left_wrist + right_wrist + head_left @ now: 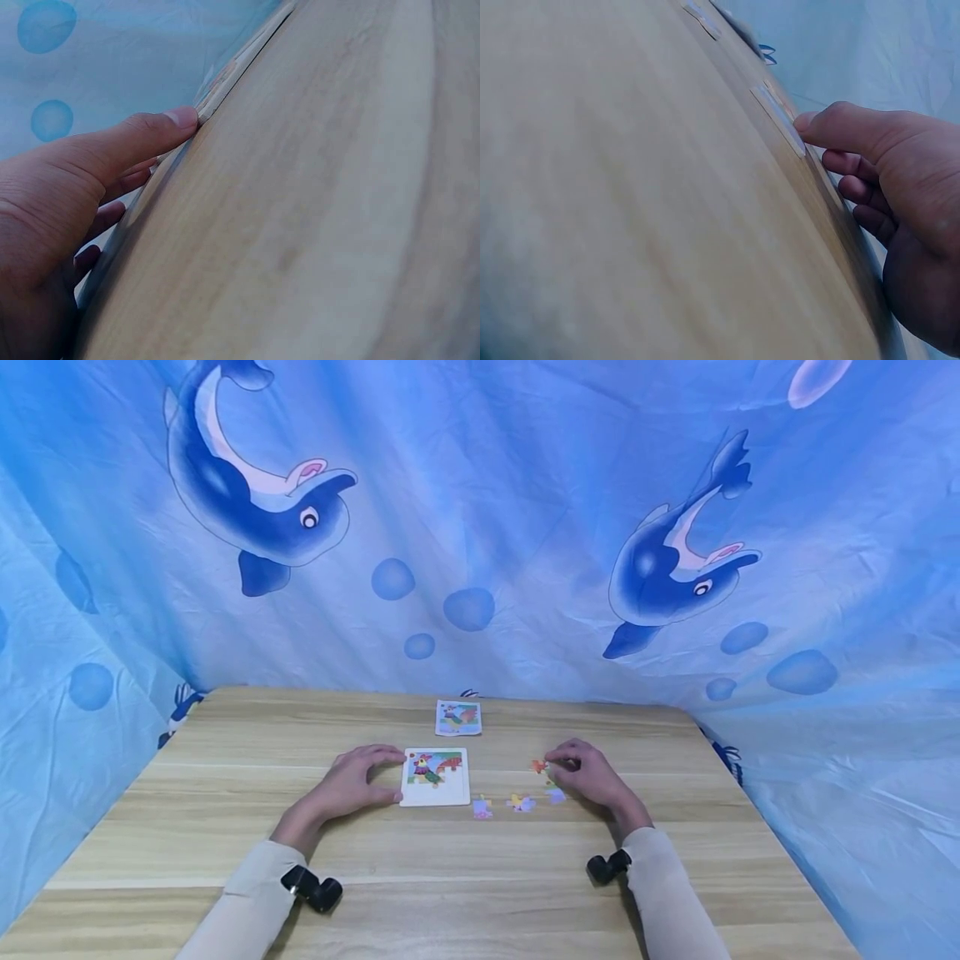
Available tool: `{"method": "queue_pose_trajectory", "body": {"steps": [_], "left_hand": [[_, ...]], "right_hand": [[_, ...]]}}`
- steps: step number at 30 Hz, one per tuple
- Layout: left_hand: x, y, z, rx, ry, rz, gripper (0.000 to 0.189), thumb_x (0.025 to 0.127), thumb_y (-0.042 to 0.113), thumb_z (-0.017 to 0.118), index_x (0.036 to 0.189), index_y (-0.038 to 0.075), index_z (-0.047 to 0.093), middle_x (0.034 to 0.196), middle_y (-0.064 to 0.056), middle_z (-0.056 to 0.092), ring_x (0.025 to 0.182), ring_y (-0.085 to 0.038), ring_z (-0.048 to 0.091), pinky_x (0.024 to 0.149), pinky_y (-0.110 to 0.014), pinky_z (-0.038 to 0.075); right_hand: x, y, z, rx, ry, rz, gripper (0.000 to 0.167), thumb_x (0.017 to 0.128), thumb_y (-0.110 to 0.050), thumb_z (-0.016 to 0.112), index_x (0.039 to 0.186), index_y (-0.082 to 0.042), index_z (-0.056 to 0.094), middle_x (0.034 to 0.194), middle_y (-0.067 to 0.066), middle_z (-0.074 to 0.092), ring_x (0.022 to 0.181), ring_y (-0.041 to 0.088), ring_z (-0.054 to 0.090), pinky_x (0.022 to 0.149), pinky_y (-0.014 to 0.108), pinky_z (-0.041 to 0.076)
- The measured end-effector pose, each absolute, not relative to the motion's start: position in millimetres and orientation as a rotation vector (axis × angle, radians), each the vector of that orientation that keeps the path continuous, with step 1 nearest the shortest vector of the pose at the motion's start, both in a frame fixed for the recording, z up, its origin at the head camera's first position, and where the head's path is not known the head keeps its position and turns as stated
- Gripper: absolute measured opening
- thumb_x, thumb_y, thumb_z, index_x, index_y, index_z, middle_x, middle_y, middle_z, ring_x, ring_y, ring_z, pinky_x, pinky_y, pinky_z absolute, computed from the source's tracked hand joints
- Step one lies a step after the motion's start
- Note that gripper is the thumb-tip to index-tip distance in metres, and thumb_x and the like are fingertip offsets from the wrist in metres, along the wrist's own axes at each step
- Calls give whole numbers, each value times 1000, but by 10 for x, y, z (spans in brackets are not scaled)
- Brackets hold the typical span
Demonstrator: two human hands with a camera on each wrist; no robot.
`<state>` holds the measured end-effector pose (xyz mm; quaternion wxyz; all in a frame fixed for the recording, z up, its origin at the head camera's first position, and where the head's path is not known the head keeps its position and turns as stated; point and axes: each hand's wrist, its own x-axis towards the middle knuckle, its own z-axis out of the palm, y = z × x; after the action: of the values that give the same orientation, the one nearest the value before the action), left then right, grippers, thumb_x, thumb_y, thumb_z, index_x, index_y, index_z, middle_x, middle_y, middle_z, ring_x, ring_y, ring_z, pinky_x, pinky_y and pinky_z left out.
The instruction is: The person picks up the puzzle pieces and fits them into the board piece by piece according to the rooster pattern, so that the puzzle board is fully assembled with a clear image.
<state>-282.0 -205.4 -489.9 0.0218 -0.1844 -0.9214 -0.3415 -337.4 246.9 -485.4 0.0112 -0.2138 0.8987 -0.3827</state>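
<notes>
My left hand (351, 783) rests at the left edge of a white-rimmed puzzle board (459, 793), fingertips near its far corner and thumb touching its near corner. A partly assembled rooster picture (426, 770) fills the board's upper part; its lower part is white. In the left wrist view, the thumb of the left hand (90, 172) meets the board's edge. To the right, my right hand (588, 774) has thumb and forefinger at an orange puzzle piece (537, 766), seemingly pinching it. A purple piece (556, 796) lies just below that hand, also visible near the thumb (780, 120).
Two loose puzzle pieces, a pink-purple one (482, 808) and a yellow-purple one (521, 802), lie right of the board. A rooster picture card (458, 717) lies behind it on the wooden table (420, 885). Blue dolphin-print cloth (480, 527) hangs around the table.
</notes>
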Motion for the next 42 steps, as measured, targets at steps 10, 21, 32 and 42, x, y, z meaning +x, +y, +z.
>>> {"method": "queue_pose_trajectory", "body": {"steps": [10,21,32,42], "left_hand": [[-2806,-2061,-4897,-570,-2846,-1047,63,83,41,85,139,20,66,152,-9,56,146,-42,44,115,-66,25],[-2796,-2055,-4874,-577,-2849,-1060,63,83,42,84,139,20,66,152,-9,56,146,-42,43,116,-67,24],[-2788,-2054,-4848,-564,-2850,-1066,63,83,41,85,139,20,66,151,-9,57,146,-42,43,117,-67,23],[-2786,-2057,-4869,-576,-2845,-1055,61,83,41,85,138,20,67,151,-8,57,146,-41,44,116,-66,25]], "right_hand": [[-3394,2458,-4866,-667,2830,-1183,23,92,-19,78,115,-18,78,120,4,66,113,21,61,101,39,52],[-3359,2429,-4844,-636,2868,-1234,21,90,-20,80,111,-18,80,115,3,69,106,21,64,95,37,53],[-3318,2064,-4784,-700,2843,-1246,20,89,-17,79,109,-17,80,109,1,70,100,16,63,89,30,55],[-3260,1712,-4754,-710,2798,-1298,19,87,-15,80,106,-17,80,110,1,70,107,19,65,96,41,57]]}}
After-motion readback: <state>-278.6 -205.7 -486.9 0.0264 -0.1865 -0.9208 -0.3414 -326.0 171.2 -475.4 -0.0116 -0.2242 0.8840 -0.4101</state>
